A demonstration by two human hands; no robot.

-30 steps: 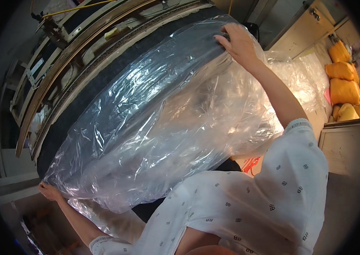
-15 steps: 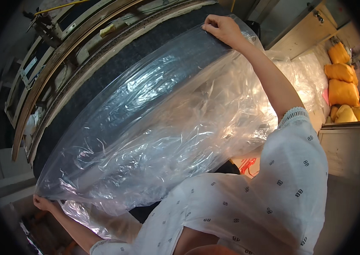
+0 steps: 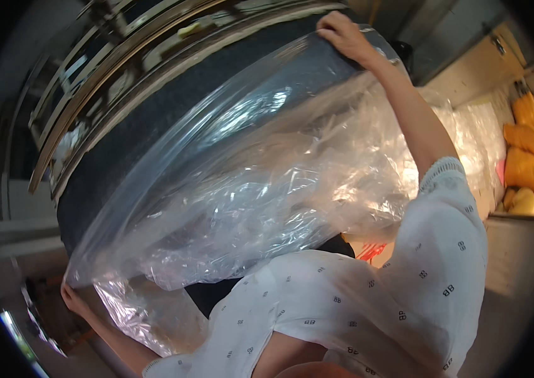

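Observation:
A wide sheet of clear plastic film (image 3: 242, 164) stretches between my two hands, lying partly over a dark-covered work surface (image 3: 116, 132). At the far right, my right hand (image 3: 346, 38) pinches the film's far edge with its fingers closed. Down at the lower left, my left hand (image 3: 73, 299) grips the other corner, also closed. From hand to hand the edge runs in a taut line. Nearer my body the film is crumpled and shiny, and some of it hangs down in front of me.
Beyond the dark surface runs a machine frame with long curved rails (image 3: 84, 94). More crumpled clear film (image 3: 478, 135) lies to the right, near stacked orange bundles (image 3: 525, 167). A wooden cabinet (image 3: 468, 69) stands at the back right. Something red (image 3: 373, 252) shows beside my body.
My right hand has moved slightly farther away and to the right, with the film's edge in it. The film's edge is gathered into tighter folds, and the whole view has shifted a little.

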